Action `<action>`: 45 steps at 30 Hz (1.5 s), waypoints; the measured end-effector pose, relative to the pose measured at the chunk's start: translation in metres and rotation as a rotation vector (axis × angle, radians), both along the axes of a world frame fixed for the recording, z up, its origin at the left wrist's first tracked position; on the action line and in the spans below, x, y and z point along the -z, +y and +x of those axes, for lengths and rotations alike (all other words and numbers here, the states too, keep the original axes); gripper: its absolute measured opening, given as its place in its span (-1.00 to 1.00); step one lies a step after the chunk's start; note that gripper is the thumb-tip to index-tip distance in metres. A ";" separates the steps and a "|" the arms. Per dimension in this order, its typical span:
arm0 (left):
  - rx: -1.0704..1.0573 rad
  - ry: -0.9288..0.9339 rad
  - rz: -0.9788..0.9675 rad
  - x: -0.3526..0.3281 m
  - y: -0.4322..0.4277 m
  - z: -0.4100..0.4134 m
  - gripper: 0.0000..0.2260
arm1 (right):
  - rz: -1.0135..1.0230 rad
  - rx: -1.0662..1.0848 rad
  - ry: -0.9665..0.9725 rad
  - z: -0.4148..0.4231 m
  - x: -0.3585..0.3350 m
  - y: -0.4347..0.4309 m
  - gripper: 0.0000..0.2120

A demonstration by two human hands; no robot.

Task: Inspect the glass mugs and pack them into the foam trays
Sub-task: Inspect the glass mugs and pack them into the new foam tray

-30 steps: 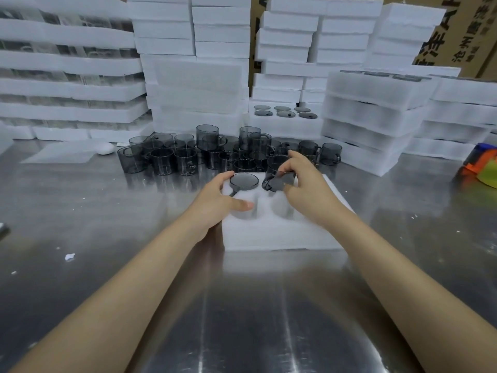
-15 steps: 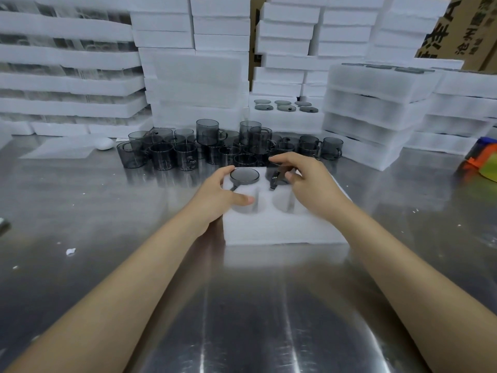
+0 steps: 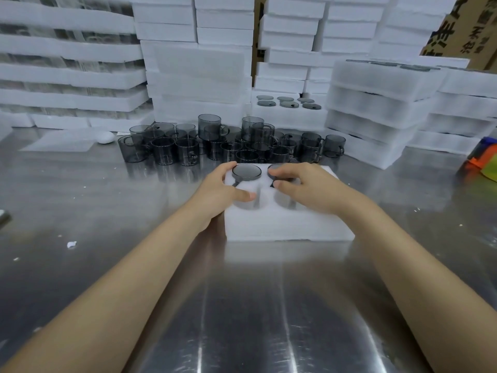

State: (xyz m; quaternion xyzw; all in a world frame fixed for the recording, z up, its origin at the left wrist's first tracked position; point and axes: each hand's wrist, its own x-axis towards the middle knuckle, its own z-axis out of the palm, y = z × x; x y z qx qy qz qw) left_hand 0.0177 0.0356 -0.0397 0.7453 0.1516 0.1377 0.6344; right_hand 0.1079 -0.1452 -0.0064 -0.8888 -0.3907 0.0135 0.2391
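Note:
A white foam tray (image 3: 290,224) lies on the steel table (image 3: 242,305) in front of me. A smoked glass mug (image 3: 246,172) sits upside down in its back left pocket. My left hand (image 3: 217,189) grips the tray's left edge, thumb across the top. My right hand (image 3: 309,187) covers a second mug (image 3: 273,168) in the back right pocket, fingers over its base and thumb at its near side. Both front pockets (image 3: 289,204) hold nothing. Several loose mugs (image 3: 228,146) stand just behind the tray.
Tall stacks of foam trays (image 3: 196,76) wall off the back and right. One open tray (image 3: 289,102) behind the mugs shows several packed mugs. A cardboard box (image 3: 462,28) stands at top right, an orange and green object (image 3: 484,160) at the right edge.
My right hand lowered the second mug from above the tray down into the back right pocket. My left hand stayed on the tray's left edge.

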 end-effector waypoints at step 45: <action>0.025 0.051 -0.028 -0.002 0.000 -0.001 -0.26 | 0.023 0.636 -0.253 0.189 0.053 -0.026 -0.46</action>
